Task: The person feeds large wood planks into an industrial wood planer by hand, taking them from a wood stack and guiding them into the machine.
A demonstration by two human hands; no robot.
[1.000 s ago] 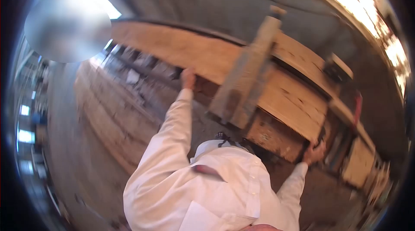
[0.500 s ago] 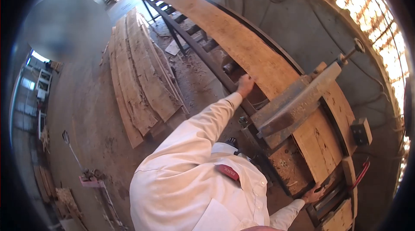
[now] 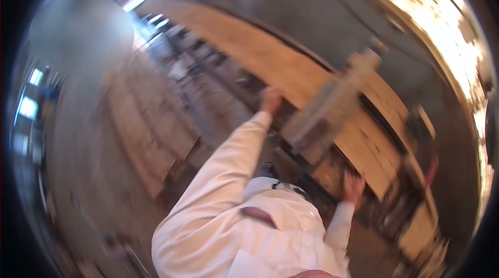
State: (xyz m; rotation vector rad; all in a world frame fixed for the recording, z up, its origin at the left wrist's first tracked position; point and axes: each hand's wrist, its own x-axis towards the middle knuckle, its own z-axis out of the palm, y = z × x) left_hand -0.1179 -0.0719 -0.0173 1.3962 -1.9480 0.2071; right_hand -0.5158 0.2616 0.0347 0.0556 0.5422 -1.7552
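Note:
A long wooden board (image 3: 249, 52) lies along a metal-framed machine bed and passes under a dusty metal crosspiece (image 3: 332, 104). My left hand (image 3: 271, 99) is at the board's near edge, just beyond the crosspiece. Its fingers look curled against that edge, though motion blurs them. On the nearer side of the crosspiece, my right hand (image 3: 354, 186) is beside the board's end section (image 3: 371, 156). Its fingers are stretched out and somewhat apart. Blur hides whether the fingertips touch the wood.
Rough planks (image 3: 150, 127) are stacked on the floor to the left. A grey wall (image 3: 296, 5) runs behind the machine. Toward the lower right are wood pieces (image 3: 418, 234) and a blurred red object (image 3: 431, 174). A rounded blur covers the upper left.
My right hand has come off the board's end and moved up and left, closer to the crosspiece. My left hand stays at the board's edge. The whole view has turned and blurred.

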